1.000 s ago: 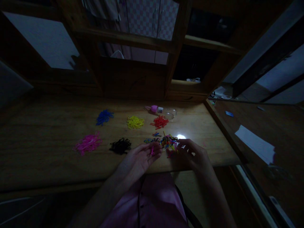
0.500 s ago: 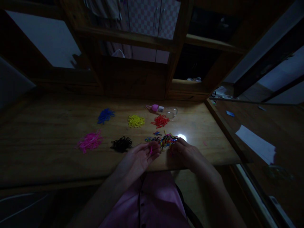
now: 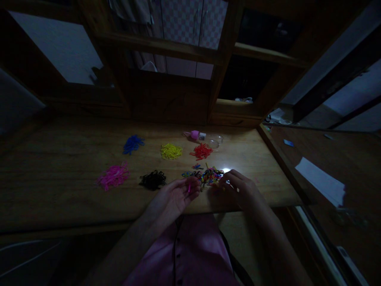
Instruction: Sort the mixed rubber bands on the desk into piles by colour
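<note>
My left hand (image 3: pixel 177 195) loosely spread, palm up, under pink piece (image 3: pixel 189 188) | mixed-colour pile (image 3: pixel 210 174) at its 2 o'clock | my right hand (image 3: pixel 242 187) there, too dim to tell if pinching

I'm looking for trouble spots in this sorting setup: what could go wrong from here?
A pink band rests in the upturned left hand, so a tilt might drop it into the nearby mixed-color pile. The clear bottle lies on its side just behind the red pile; a bump might roll it into those bands. Dim light might make dark colors easy to confuse.
</note>
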Demonstrator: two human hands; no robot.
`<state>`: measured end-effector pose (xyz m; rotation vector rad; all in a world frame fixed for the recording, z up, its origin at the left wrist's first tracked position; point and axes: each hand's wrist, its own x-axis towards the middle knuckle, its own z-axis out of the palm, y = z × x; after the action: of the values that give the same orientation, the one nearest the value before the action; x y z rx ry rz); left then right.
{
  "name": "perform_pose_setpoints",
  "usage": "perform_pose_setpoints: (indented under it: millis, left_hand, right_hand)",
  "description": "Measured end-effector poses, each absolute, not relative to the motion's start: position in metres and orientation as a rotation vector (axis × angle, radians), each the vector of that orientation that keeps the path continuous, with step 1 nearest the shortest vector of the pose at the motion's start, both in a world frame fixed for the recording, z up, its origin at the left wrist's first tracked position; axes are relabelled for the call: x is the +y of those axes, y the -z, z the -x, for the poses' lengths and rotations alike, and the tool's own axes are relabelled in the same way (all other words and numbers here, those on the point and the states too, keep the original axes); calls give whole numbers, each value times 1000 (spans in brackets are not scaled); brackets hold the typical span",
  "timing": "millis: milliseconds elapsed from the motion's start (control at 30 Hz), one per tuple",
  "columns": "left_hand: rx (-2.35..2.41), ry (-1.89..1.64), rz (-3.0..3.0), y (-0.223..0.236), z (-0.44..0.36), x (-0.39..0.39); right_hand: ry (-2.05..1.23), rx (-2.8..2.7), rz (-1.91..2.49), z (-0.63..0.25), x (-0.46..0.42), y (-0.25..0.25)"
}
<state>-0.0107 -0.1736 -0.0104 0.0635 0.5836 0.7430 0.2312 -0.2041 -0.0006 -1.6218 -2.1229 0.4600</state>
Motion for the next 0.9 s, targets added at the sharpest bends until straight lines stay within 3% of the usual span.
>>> perform_pose_setpoints:
  millis: [900]
  left_hand:
    - [604, -727, -55, 13, 11, -174]
  right_hand:
    - [-538, -2373, 1650, -238, -196, 5]
